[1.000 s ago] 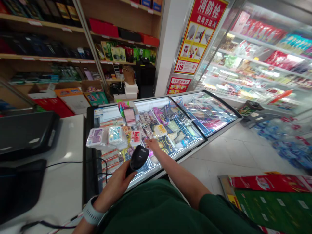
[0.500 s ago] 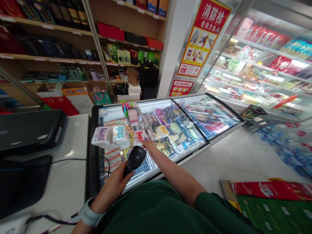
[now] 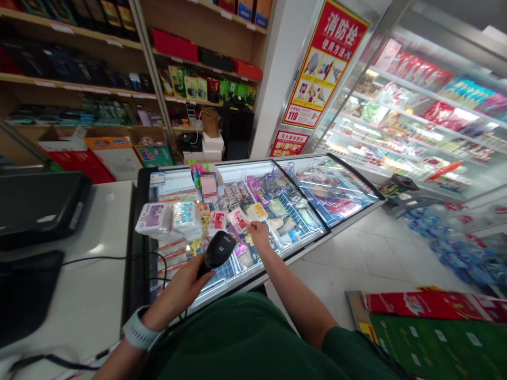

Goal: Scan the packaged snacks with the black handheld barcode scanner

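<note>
My left hand [image 3: 190, 282] is wrapped round the handle of a black barcode scanner [image 3: 220, 249], its head tilted over the near side of a glass-topped freezer [image 3: 269, 262]. The fingers of my right hand [image 3: 260, 236] pinch the right edge of a red-labelled clear packet [image 3: 238, 219] on the glass. Just left of it lies another red-labelled packet [image 3: 217, 221]; a yellow-labelled packet [image 3: 256, 212] is behind my right fingers. Further left sit stacks of clear packs, one with a blue label [image 3: 185, 215] and one with a purple label [image 3: 153, 216].
A white counter [image 3: 111, 221] with a black device [image 3: 39, 206] stands at the left, a cable [image 3: 99, 258] running from it. Colourful items [image 3: 200, 171] lie at the freezer's back edge. Water bottles [image 3: 439, 243] and a green box [image 3: 435, 338] are on the right.
My right hand has moved right with one red-labelled packet, which now lies apart from the other. The left hand still holds the scanner. The view has shifted slightly.
</note>
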Demonstrator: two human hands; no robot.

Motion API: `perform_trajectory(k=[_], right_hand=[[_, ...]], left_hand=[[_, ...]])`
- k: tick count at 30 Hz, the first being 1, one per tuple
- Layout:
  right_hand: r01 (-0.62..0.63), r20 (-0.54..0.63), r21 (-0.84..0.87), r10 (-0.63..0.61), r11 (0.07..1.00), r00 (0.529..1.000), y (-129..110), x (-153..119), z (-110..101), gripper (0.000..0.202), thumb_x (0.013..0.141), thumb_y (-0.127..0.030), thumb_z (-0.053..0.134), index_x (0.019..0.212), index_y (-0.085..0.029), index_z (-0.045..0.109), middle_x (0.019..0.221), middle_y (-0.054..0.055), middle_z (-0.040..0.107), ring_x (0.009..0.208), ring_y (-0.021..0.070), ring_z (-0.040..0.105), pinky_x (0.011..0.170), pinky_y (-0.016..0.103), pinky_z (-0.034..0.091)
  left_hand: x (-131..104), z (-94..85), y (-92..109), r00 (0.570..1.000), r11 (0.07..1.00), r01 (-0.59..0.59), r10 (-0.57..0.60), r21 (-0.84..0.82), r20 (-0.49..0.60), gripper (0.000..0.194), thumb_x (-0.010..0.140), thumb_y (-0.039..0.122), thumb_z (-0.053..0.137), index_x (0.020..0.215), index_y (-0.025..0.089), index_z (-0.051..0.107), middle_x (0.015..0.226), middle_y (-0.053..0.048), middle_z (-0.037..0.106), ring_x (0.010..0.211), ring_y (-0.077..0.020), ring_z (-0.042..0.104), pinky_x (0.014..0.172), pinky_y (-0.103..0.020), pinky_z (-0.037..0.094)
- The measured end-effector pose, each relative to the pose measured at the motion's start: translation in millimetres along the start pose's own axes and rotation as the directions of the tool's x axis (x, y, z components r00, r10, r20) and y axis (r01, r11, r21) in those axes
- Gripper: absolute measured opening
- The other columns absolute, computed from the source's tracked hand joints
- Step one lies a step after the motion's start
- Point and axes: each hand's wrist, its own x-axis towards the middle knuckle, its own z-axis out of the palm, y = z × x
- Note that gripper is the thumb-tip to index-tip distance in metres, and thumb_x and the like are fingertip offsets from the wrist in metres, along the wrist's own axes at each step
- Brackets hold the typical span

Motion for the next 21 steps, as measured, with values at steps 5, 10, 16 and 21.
perform_trajectory(k=[5,10,16,21], right_hand=[[0.11,-0.074,-0.04,-0.112,0.993,0.991,-2,-2,-32,0.021,0.076,-0.033,0.06,0.09,-0.019,0.065,0.081,0.002,0.069,0.079,0.017,0.063,0.075,0.026,0.049],[0.166,-0.106,-0.065,-0.172,0.984,0.979,-6,-8,-52,0.025,0.078,-0.035,0.058,0.095,-0.018,0.064,0.085,0.003,0.069,0.078,0.0167,0.062,0.076,0.026,0.048],[0.171,-0.106,-0.065,-0.178,0.983,0.978,-9,-13,-58,0.026,0.079,-0.035,0.056,0.097,-0.018,0.062,0.088,0.004,0.069,0.081,0.0177,0.062,0.077,0.027,0.048],[0.163,-0.101,-0.065,-0.169,0.985,0.98,-7,-14,-56,0.027,0.079,-0.037,0.057,0.098,-0.018,0.062,0.089,0.004,0.068,0.082,0.0176,0.062,0.08,0.029,0.049]], left_hand=[[12,-0.6,14,0.999,0.999,-0.034,0.034,0.019,0.021,0.041,0.083,0.042,0.053,0.115,0.017,0.056,0.11,-0.012,0.067,0.098,-0.0277,0.064,0.086,-0.038,0.049],[20,4.1,22,0.995,0.996,-0.094,0.094,-0.002,0.025,0.039,0.084,0.041,0.052,0.115,0.018,0.056,0.113,-0.011,0.066,0.104,-0.0284,0.062,0.091,-0.04,0.047],[24,8.8,33,0.991,0.991,-0.129,0.13,-0.022,0.038,0.036,0.084,0.038,0.053,0.114,0.019,0.055,0.111,-0.012,0.066,0.103,-0.0275,0.062,0.09,-0.039,0.047],[25,10.4,34,0.99,0.991,-0.131,0.132,-0.037,0.049,0.036,0.083,0.038,0.054,0.114,0.019,0.055,0.11,-0.011,0.066,0.101,-0.0274,0.062,0.088,-0.038,0.047]])
